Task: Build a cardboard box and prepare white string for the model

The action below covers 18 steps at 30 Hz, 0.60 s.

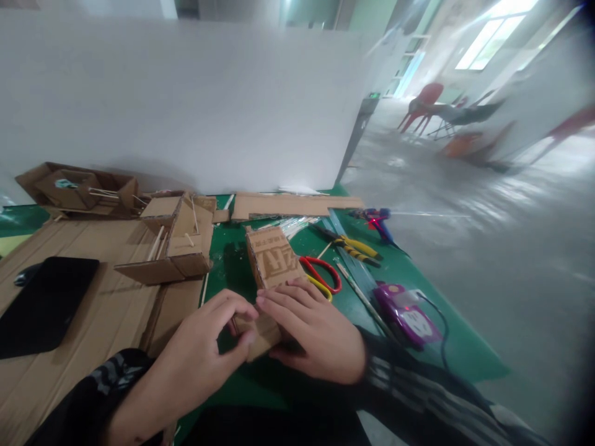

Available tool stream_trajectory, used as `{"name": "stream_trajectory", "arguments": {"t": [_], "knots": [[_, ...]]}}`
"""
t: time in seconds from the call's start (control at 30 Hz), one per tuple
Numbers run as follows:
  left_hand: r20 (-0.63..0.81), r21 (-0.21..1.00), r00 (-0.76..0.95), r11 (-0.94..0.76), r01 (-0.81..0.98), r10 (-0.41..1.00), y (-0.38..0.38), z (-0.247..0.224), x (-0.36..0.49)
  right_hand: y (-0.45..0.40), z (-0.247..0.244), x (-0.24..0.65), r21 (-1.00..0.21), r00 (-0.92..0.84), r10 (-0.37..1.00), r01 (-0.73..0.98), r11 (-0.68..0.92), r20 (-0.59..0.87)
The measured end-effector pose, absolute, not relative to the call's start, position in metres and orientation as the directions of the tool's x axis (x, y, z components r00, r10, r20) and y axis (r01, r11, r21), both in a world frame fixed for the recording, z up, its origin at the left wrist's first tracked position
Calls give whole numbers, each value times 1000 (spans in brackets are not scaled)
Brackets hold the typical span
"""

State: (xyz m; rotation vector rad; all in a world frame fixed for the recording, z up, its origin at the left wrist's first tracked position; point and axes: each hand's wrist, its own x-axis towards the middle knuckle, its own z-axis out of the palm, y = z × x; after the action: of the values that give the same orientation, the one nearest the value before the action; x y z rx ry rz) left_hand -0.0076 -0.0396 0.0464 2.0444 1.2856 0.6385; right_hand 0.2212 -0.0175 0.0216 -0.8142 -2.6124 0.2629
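Note:
A small cardboard box (274, 257) with dark printing on top lies in front of me on the green table. My right hand (320, 328) is laid across its near part, fingers over the top and thumb low along the near side. At the box's near left end, my left hand (209, 337) curls its fingers and thumb about the cardboard edge. Both palms hide much of the near end. Just beyond my right fingers lie scissors (332, 272) with red and yellow handles, partly covered by the box and hand.
Yellow-and-black pliers (360, 248), a glue gun (379, 223) and a purple power strip (406, 313) lie right. Built cardboard pieces (179, 238) and a black tablet-like slab (51, 306) are left. A cardboard strip (288, 204) lies before the white panel (209, 105).

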Motion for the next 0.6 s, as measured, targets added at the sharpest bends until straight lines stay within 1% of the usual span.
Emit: {"name": "stream_trajectory", "arguments": {"t": [0.13,0.4,0.53,0.6], "knots": [[65,737,406,-318,596,912,-39,45,-8,-18,22,220,-282,-755,581,511,812,304],[-7,767,403,-254,590,915,-38,40,-13,-17,21,221,-289,-766,573,500,816,293],[-79,808,393,-173,564,916,-35,34,-17,-16,21,221,-296,-765,576,501,813,287],[-146,848,381,-82,523,913,-33,30,-18,-16,21,220,-307,-760,586,508,805,282]]}}
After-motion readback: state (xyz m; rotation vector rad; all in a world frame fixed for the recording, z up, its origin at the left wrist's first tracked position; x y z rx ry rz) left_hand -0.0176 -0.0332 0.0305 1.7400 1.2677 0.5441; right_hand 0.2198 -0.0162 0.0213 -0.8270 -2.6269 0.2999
